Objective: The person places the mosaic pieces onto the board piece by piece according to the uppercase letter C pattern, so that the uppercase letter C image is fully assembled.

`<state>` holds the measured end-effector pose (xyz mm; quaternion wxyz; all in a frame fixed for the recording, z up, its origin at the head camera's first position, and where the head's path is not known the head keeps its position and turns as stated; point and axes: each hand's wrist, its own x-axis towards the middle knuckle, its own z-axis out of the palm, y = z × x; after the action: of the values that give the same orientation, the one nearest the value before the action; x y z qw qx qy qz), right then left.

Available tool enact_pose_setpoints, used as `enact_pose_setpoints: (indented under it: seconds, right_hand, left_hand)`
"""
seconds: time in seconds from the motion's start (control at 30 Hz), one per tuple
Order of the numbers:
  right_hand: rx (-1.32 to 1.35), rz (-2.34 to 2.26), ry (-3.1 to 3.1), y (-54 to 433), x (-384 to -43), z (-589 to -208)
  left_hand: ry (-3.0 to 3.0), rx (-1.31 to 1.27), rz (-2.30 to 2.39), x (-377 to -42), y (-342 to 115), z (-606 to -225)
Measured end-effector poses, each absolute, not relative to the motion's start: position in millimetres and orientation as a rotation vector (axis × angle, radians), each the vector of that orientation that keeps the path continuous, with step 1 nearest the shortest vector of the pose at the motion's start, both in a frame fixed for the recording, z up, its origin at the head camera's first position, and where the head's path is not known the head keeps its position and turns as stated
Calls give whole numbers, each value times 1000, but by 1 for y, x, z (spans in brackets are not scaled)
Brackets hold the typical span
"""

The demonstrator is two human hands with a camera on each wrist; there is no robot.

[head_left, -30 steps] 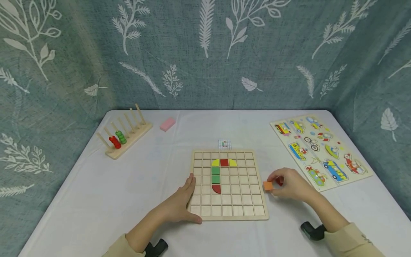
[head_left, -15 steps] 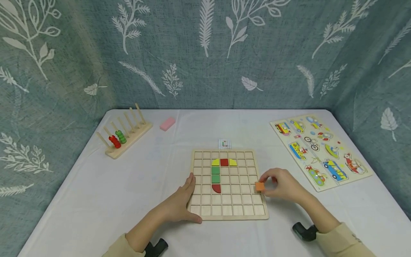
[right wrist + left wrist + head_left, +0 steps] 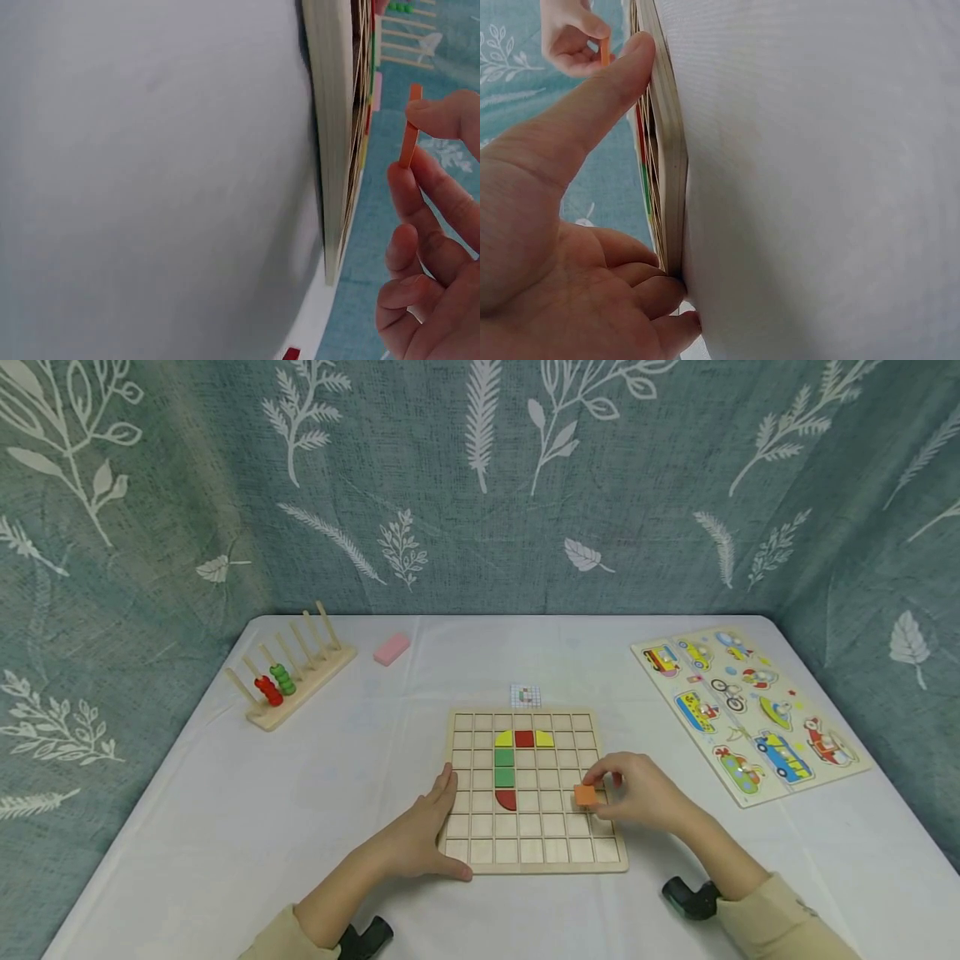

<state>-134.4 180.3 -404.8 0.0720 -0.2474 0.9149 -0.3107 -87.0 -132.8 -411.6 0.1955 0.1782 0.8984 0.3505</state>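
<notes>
In the head view, my right hand [image 3: 643, 793] pinches an orange square tile [image 3: 585, 796] between thumb and fingertips, over the right part of a wooden grid board [image 3: 531, 869]. The tile [image 3: 410, 135] appears edge-on in the right wrist view, apart from the board. My left hand [image 3: 420, 831] rests against the board's front left corner, thumb at the front edge, fingers along the left side. On the board lie a red square tile [image 3: 524, 739] between two yellow curved tiles [image 3: 504, 740], two green square tiles [image 3: 504, 758] and a red quarter-round tile [image 3: 506, 799].
A small printed grid card [image 3: 525, 696] lies behind the board. At the back left stand a peg rack [image 3: 303, 693] with red and green beads and a pink block [image 3: 392, 650]. A vehicle puzzle board [image 3: 750, 714] lies right. A red piece [image 3: 291, 354] shows low in the right wrist view.
My right hand has carried the orange square tile leftward, from beside the board's right edge to above its right-hand cells. The left hand has stayed in place.
</notes>
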Motion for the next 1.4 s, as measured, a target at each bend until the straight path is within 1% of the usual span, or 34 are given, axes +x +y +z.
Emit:
enact_pose_setpoints:
  seconds: [1.0,1.4]
  right_hand:
    - [-790,-904,2734,128,-135,-406]
    - [-790,-877,2751,116,-137,-410]
  left_hand:
    - [2512,501,989,-87,-134,-412]
    - [2500,496,1007,-87,-133,-410]
